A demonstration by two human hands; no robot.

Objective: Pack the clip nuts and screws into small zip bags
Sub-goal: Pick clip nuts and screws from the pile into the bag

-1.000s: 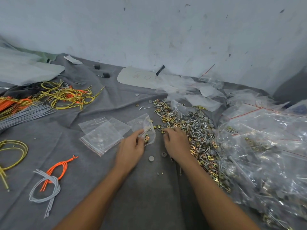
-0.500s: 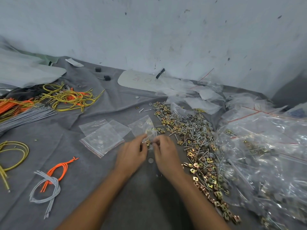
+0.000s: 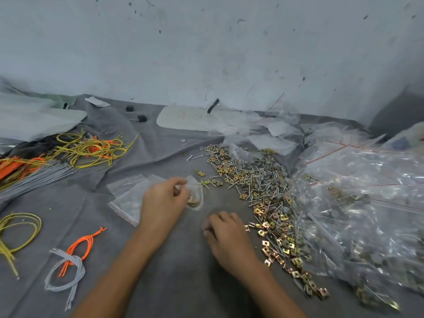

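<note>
Two hands work over a wrinkled grey cloth surface [image 3: 179,283]. The left hand [image 3: 161,203] pinches the mouth of a small clear zip bag [image 3: 197,191], crumpled film with a few brassy clip nuts inside. The right hand [image 3: 227,237] lies knuckles-up, apart from the bag and nearer the person, fingers [image 3: 213,222] curled to the cloth; whether they hold anything cannot be told. A long spill of square gold clip nuts and slim silver screws [image 3: 259,180] borders its right side; bare cloth lies between the forearms.

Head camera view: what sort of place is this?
Likely an informal hardware packing workstation: a heap of clip nuts and screws on grey cloth, a stack of empty zip bags, and big bags of packed hardware.
</note>
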